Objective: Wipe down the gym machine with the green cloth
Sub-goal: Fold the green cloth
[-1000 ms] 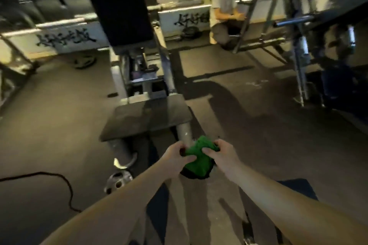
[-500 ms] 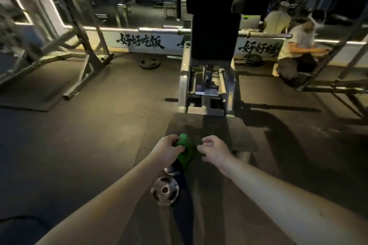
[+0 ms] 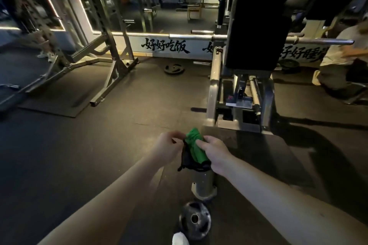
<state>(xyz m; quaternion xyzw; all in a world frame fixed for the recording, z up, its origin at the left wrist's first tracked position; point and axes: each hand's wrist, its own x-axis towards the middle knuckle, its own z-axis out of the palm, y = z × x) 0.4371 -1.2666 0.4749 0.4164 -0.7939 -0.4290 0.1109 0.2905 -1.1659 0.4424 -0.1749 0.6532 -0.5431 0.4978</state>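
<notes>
The green cloth (image 3: 196,148) is bunched between both my hands in front of me, with a dark fold hanging under it. My left hand (image 3: 169,149) pinches its left edge with curled fingers. My right hand (image 3: 216,152) grips its right side. The gym machine (image 3: 243,93) stands just beyond, right of centre: a grey metal frame, a tall black back pad and a dark flat platform (image 3: 258,149) low at the front. The cloth hangs above the platform's near left corner, apart from it.
A weight plate (image 3: 194,220) lies on the floor by my foot, next to the machine's round leg (image 3: 204,185). Another plate (image 3: 174,69) lies near the wall. A squat rack (image 3: 95,49) stands at left. A person (image 3: 342,59) crouches at right behind a barbell (image 3: 199,36).
The view has swung left, so the machine now sits further right. My right hand, which was just off the cloth, has taken hold of it again.
</notes>
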